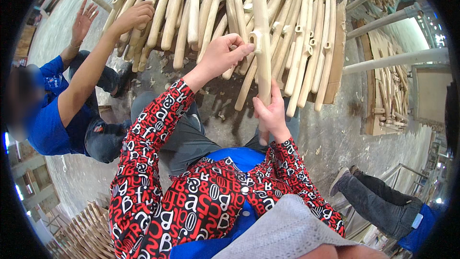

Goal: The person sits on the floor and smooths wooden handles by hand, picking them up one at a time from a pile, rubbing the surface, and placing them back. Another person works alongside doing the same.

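Note:
A long, pale wooden stick (263, 69) stands nearly lengthwise in front of me, its far end running out past the upper edge. Part-way along it is a raised knob with an oval slot. My right hand (272, 112) wraps round its lower part, and the rounded near end pokes out below. At the slot, my left hand (225, 57) is closed, thumb and fingertips against the stick; whether anything small is between them I cannot tell. Beneath and beyond both hands lies a pile of similar slotted sticks (306, 43), their rounded ends toward me.
A person in blue (57, 115) sits at my left, one hand (136, 17) on the pile and the other raised. Metal poles (397, 60) cross at the right, by another stack of sticks (390, 86). Someone's legs (378, 201) show lower right. More sticks (84, 230) stand lower left.

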A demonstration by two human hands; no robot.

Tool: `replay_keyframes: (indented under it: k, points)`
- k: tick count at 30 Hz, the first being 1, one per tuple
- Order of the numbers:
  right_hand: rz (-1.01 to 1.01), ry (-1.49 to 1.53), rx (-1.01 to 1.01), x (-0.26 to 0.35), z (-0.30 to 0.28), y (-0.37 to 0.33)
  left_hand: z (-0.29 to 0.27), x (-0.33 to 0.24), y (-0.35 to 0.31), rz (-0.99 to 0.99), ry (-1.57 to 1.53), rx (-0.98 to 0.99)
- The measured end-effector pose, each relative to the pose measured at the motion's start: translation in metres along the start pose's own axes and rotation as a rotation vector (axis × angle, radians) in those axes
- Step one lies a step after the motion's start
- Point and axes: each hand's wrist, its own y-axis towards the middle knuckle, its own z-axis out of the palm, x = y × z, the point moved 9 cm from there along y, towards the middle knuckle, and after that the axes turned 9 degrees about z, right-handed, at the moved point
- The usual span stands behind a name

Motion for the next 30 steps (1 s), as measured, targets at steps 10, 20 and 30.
replay_keyframes:
  k: [10,20,30]
  points:
    - [0.045,-0.006,0.051,-0.002,0.005,-0.003,-0.007,-0.001,0.005,0.028,0.228,0.055]
    - [-0.117,-0.268,-0.026,-0.001,-0.003,0.003,0.0,-0.004,0.006,0.125,0.22,0.145]
    - [-0.244,-0.491,-0.151,0.02,-0.002,-0.003,0.003,-0.019,0.002,0.384,0.677,0.135]
